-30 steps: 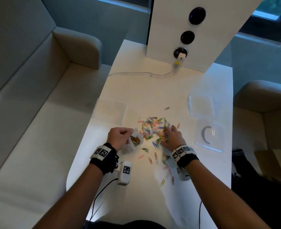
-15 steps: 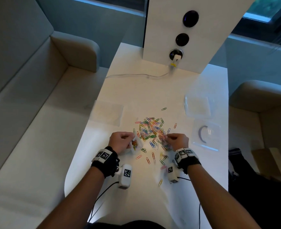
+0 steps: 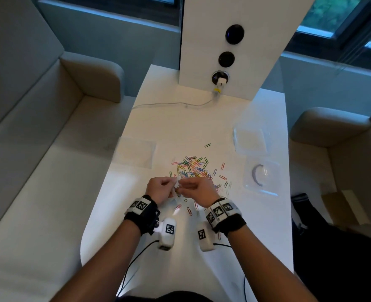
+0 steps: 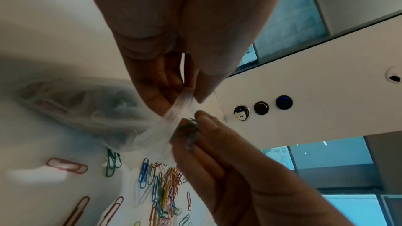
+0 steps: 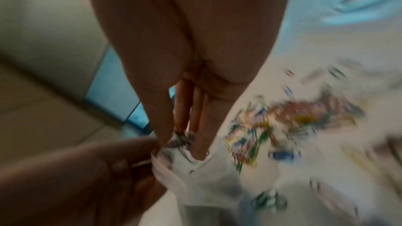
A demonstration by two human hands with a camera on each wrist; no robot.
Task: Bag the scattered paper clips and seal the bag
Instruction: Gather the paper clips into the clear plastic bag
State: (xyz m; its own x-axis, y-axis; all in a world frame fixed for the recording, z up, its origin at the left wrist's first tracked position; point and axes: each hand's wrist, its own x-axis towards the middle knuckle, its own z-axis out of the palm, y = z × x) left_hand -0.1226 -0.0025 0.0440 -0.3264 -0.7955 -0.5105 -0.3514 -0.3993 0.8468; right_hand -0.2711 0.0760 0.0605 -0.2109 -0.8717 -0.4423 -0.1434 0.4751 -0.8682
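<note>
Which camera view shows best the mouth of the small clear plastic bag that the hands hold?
The left wrist view: the small clear plastic bag is sharp there, its mouth pinched by the left hand while the right hand brings clips. The right wrist view shows it blurred; in the head view the hands mostly hide it.

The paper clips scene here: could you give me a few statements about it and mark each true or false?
1. The left hand pinches the mouth of a clear bag. True.
2. The right hand is empty. False: it pinches a few paper clips at the bag's mouth.
3. All the clips are bagged. False: a colourful pile lies on the white table.
4. A white plug sits in the upright panel's socket. True.
</note>
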